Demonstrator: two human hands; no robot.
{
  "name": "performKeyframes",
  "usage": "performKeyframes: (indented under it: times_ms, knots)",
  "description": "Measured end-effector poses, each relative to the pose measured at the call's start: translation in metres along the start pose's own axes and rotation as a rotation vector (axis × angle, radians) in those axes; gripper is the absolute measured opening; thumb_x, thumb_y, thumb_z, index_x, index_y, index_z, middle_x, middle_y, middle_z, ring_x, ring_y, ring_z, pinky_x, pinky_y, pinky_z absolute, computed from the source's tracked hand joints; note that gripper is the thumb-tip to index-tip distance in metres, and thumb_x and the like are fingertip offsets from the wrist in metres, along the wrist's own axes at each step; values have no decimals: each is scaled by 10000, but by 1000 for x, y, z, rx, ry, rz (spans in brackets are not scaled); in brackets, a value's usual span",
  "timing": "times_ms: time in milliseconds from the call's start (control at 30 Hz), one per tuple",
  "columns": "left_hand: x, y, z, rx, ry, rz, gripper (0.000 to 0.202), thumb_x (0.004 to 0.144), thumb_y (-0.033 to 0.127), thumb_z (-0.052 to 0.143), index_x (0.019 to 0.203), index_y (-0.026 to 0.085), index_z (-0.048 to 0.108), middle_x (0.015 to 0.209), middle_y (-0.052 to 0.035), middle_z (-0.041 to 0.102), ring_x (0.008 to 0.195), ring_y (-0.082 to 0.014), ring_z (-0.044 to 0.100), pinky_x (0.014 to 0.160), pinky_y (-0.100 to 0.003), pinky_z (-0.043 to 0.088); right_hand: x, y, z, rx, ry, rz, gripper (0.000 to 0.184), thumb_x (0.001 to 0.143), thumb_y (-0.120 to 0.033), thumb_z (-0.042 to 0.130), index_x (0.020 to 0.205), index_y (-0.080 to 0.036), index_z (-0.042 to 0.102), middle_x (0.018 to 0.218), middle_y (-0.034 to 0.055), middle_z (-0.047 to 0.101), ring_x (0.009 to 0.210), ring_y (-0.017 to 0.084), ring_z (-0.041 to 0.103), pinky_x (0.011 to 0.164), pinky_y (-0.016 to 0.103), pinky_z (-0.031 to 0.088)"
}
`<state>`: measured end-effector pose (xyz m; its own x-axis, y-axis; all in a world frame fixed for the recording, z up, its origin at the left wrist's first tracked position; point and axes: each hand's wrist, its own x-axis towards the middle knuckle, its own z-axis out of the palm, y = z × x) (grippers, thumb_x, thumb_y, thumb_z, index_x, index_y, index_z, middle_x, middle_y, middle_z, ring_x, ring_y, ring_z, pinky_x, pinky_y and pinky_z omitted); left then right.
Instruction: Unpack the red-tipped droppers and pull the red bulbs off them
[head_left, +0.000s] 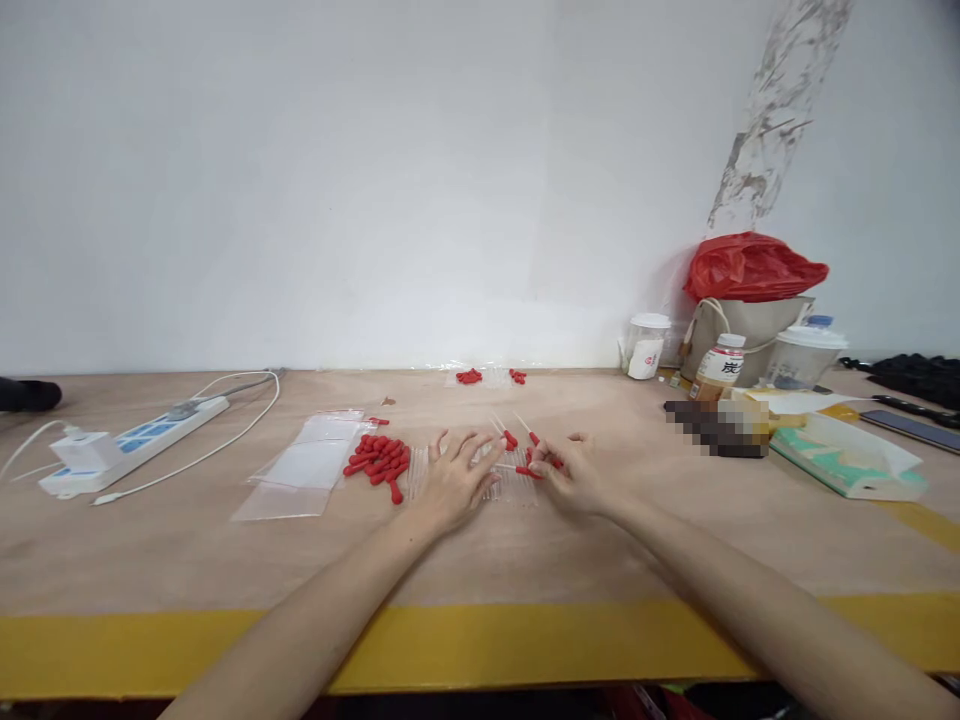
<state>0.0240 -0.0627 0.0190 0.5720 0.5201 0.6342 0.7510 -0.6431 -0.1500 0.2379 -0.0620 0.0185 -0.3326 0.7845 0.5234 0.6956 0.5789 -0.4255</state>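
Observation:
My left hand (451, 482) lies palm down with its fingers spread over a bundle of thin clear sticks (417, 478) on the table. To its left is a pile of red bulb-shaped tips (379, 458). My right hand (574, 478) is bent inward, its thumb and fingers closed at the red end of a white stick (530, 472) that points towards my left hand. Just beyond the fingers lie white sticks with red ends (511, 440). The fingers of my right hand partly cover other red pieces.
Clear plastic bags (300, 465) lie left of the pile, with a power strip (142, 440) and white cable farther left. Small red pieces (469, 377) sit by the wall. On the right stand a lidded cup (646, 346), a bottle (718, 370) and a tissue pack (847, 462).

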Motion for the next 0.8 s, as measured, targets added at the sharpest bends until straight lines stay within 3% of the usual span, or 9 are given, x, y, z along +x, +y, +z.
performKeyframes:
  times_ms: [100, 200, 333, 533, 700, 800]
  knots:
    - [-1, 7, 4, 34, -28, 98, 252, 859, 192, 398, 1026, 293, 557, 926, -28, 621, 945, -197, 498, 938, -488, 177, -15, -1, 9, 1, 86, -86, 125, 805, -317, 476, 774, -203, 517, 748, 15, 621, 750, 157, 534, 853, 381, 234]
    - [-4, 11, 9, 60, -27, 127, 240, 858, 154, 377, 871, 246, 598, 735, -10, 613, 800, -163, 514, 911, -449, 222, -21, -4, 15, -22, 122, -111, 204, 772, -350, 537, 921, -211, 529, 801, 23, 621, 811, 174, 527, 843, 377, 234]
    - [-5, 13, 11, 77, 25, 155, 212, 854, 189, 398, 804, 227, 601, 675, -3, 592, 745, -153, 496, 906, -435, 229, -22, -7, 18, -159, 177, -198, 174, 775, -378, 544, 847, -234, 611, 777, 18, 613, 803, 167, 506, 860, 387, 200]
    - [-7, 13, 9, 86, 8, 170, 216, 840, 161, 404, 775, 233, 597, 636, 7, 578, 727, -150, 488, 898, -434, 226, -24, -3, 20, -279, 214, -324, 214, 796, -381, 519, 711, -229, 643, 604, -6, 555, 691, 132, 461, 855, 376, 194]
    - [-9, 11, 7, 63, 35, 190, 191, 836, 181, 422, 777, 225, 598, 631, 9, 585, 725, -148, 499, 883, -437, 238, -28, -1, 15, -275, 183, -344, 226, 808, -338, 506, 661, -213, 623, 600, -9, 547, 706, 128, 453, 862, 385, 180]
    - [-14, 0, 6, 35, 80, 133, 183, 831, 204, 441, 754, 209, 607, 636, 4, 591, 715, -151, 506, 850, -409, 287, -28, 6, 7, -204, 195, -278, 192, 812, -290, 500, 692, -226, 635, 620, -11, 557, 712, 129, 474, 863, 400, 194]
